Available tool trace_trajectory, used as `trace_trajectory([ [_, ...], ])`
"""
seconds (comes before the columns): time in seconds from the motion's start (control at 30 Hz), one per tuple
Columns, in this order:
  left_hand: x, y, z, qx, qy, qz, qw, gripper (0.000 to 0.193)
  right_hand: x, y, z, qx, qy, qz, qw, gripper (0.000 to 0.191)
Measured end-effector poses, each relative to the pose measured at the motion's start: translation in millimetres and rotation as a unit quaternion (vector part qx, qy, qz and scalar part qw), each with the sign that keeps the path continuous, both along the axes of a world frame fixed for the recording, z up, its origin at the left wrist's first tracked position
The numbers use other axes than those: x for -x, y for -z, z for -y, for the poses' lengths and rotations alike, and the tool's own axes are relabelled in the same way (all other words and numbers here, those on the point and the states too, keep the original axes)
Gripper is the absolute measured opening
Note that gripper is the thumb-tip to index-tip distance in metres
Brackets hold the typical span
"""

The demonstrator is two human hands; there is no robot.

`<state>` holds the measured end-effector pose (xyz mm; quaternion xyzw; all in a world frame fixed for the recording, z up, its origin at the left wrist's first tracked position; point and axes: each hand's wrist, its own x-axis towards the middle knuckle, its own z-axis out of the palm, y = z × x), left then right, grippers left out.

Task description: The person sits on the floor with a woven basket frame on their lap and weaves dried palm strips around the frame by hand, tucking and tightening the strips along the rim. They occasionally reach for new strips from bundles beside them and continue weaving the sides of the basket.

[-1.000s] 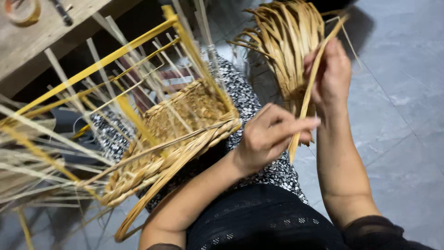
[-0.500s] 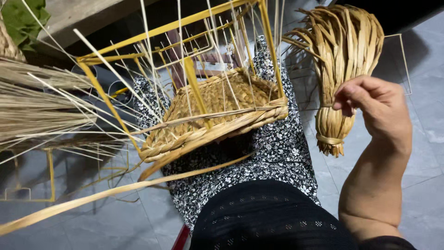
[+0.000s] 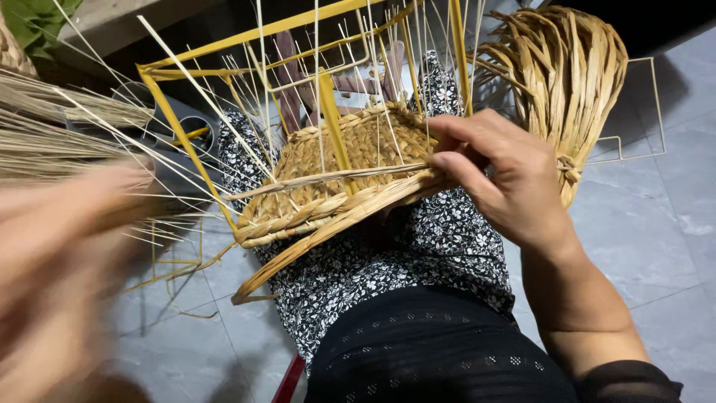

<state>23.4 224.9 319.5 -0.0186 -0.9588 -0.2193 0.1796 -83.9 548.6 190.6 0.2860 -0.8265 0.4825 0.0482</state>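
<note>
Now right hand (image 3: 507, 179) pinches one strand (image 3: 335, 177), one basket (image 3: 350, 172).

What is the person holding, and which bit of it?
The right hand pinches flat straw strands at the half-woven basket's near edge. The left hand is too blurred to tell.

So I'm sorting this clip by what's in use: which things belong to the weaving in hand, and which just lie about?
In use:
- right hand, pinching a flat straw strand
- half-woven basket on the lap
- yellow wire frame with thin upright stakes
- left hand, blurred; its grip is unclear

Lying about:
- tied straw bundle on the floor
- loose reeds
- green leaves
</note>
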Motion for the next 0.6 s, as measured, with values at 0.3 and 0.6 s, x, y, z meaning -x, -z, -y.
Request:
trace_trajectory([
  [0.3,89,74,-93,-0.190,0.230,0.112,0.948,0.014,-6,8,-4,0.077,0.027,0.091,0.993,0.006],
  [0.6,100,101,-118,-0.146,0.210,0.203,0.945,0.017,-20,28,-24,0.116,0.038,0.078,0.989,0.008],
])
